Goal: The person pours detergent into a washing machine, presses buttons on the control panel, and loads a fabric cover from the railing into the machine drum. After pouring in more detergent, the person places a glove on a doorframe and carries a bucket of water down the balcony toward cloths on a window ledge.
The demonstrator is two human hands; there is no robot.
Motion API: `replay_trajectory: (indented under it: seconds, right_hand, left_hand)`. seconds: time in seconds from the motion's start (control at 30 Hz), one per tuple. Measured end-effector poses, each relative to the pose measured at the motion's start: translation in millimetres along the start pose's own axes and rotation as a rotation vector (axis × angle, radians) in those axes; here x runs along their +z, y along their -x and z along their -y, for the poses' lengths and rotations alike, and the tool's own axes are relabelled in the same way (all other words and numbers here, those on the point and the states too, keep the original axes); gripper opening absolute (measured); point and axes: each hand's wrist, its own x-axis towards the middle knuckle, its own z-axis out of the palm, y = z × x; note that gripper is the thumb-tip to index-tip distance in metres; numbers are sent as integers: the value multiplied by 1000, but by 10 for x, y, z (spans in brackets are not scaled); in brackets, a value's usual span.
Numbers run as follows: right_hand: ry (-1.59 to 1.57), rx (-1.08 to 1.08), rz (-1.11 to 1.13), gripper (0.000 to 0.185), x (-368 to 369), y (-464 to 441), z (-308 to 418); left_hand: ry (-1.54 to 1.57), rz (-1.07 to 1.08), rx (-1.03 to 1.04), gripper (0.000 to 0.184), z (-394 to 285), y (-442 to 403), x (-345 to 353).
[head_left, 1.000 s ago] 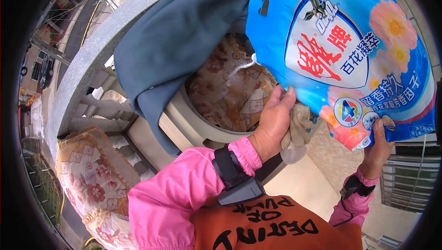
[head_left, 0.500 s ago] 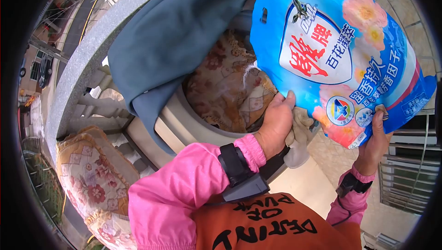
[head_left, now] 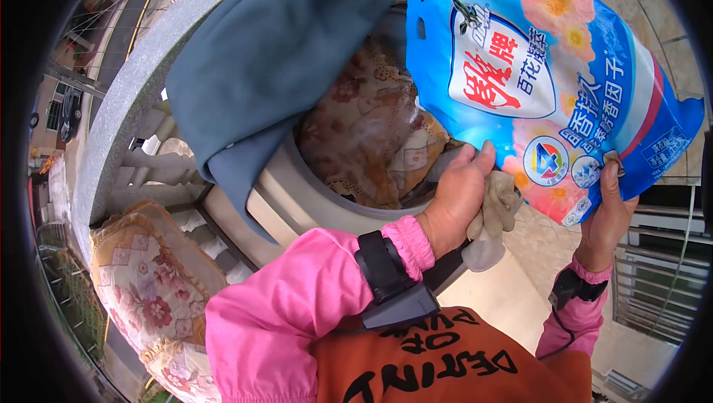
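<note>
A large blue bag of laundry powder [head_left: 505, 54] with pink flowers is held tilted, its top edge toward the washing machine [head_left: 282, 187]. My left hand [head_left: 457, 199] is closed on the bag's lower edge, near the opening. My right hand [head_left: 607, 213] grips the bottom end, thumb on the printed front. Under the opening, patterned fabric [head_left: 364, 128] with flowers and a frilled border lies inside the round tub. A pale haze shows over the fabric near the bag's corner.
A dark grey-blue cloth [head_left: 260, 76] drapes over the machine's left side. Pale work gloves [head_left: 494, 217] lie on its near rim beside my left hand. More floral fabric [head_left: 160, 291] hangs at left, by a stone balustrade [head_left: 122, 98].
The bag has shifted slightly left, and my left hand has moved a little right along its edge. The white powder stream at the bag's corner has thinned to a faint haze.
</note>
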Motion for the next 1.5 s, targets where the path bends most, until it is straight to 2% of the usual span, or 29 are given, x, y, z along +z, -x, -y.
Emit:
replay_trajectory:
  seconds: [0.03,0.1,0.17,0.2,0.23,0.3,0.4,0.5,0.73,0.83,0.93,1.0,1.03,1.1,1.13,1.17,1.27,1.3,1.37,1.4,1.5]
  right_hand:
    - [8,0,-1,26,-7,-13,65]
    - [-189,13,-72,25,32,-39,177]
    - [-31,-24,-35,28,25,35,20]
    - [-40,-25,-47,29,-8,37,38]
    - [-46,-25,-57,29,-40,40,59]
    - [-102,-18,-64,29,-85,78,69]
    - [-146,-24,-82,29,-114,167,2]
    - [-119,-40,-133,28,-294,219,4]
    - [-190,10,-229,28,-396,327,16]
    - [-257,100,-337,27,-384,290,33]
    - [-213,48,-312,35,-279,270,42]
    - [-198,56,-235,47,-186,281,20]
    - [-200,60,-233,47,-175,273,8]
    - [-255,160,-25,56,-186,243,-2]
    - [-191,241,-62,57,-225,258,-27]
    - [-190,242,-56,57,-284,280,-85]
    - [182,140,-145,47,-401,355,-202]
    - [180,141,-142,47,-375,333,-155]
    - [-199,12,-193,36,-319,284,-9]
    - [-261,14,-208,32,-363,265,-43]
    - [-120,-59,-219,30,-319,289,-73]
  left_hand:
    - [-46,-22,28,29,3,10,-2]
    - [-89,-49,63,30,10,7,-1]
    - [-15,6,97,29,-5,-17,-2]
    - [-32,-19,-39,28,-25,-22,-41]
    - [-30,-15,-40,28,-10,-31,-29]
    - [-19,26,154,27,24,-32,-12]
    - [73,26,74,27,-40,-2,9]
    - [-29,-15,180,28,-13,-66,-55]
    - [79,16,162,28,-104,-27,-55]
    - [100,71,167,26,-126,-29,-11]
    - [110,84,206,28,-139,-25,16]
    - [63,22,154,29,-137,-40,-29]
    - [64,17,155,29,-124,-44,-42]
    - [72,92,150,27,-85,-73,-27]
    - [76,92,151,27,-78,-74,-15]
    - [68,58,150,25,-77,-69,3]
    - [31,-11,167,23,-129,-60,-24]
    - [0,-39,175,24,-142,-62,-41]
    - [-24,-68,159,24,-105,-90,-69]
    - [-50,-94,144,25,-100,-98,-79]
    - [-49,-105,48,27,-117,-86,-110]
